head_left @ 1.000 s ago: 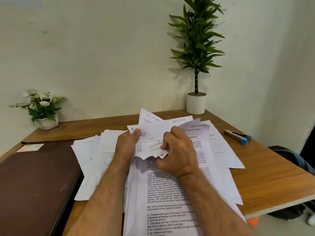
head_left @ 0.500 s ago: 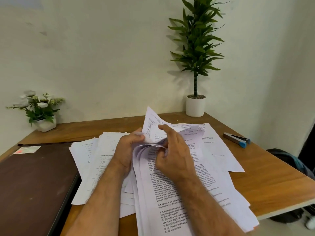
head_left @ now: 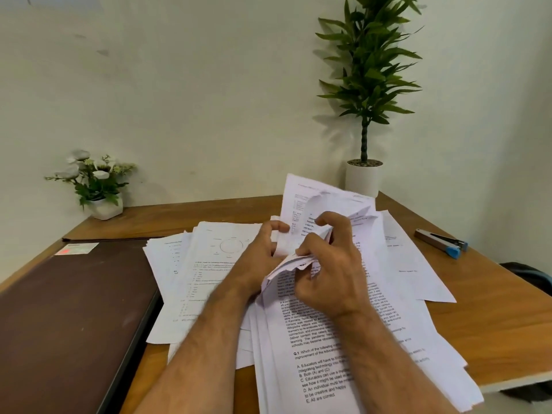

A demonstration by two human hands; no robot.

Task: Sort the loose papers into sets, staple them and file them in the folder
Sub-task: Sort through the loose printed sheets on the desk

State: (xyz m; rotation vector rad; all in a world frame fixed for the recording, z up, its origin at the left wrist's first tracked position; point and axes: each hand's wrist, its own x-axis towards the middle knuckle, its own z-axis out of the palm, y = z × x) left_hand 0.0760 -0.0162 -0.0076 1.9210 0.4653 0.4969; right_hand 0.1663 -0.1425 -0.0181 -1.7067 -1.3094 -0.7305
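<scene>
A thick stack of printed papers (head_left: 322, 360) lies on the wooden table in front of me, its far ends curled upward. My left hand (head_left: 263, 252) grips the lifted sheets (head_left: 298, 201) at their left edge. My right hand (head_left: 328, 264) pinches the bent top corners of the stack and holds several pages apart. More loose papers (head_left: 197, 264) are spread to the left and others (head_left: 418, 264) to the right. A dark brown folder (head_left: 68, 318) lies shut at the left. A silver and blue stapler (head_left: 442, 243) rests on the table at the right.
A small white pot of flowers (head_left: 98, 186) stands at the back left and a tall potted plant (head_left: 364, 174) at the back corner. The table's right edge (head_left: 513, 386) drops off near a dark bag (head_left: 531, 279) on the floor.
The lifted sheets have been raised higher and further right. My right hand's fingers have curled deeper into the page corners, and my left hand has shifted right along the lifted edge.
</scene>
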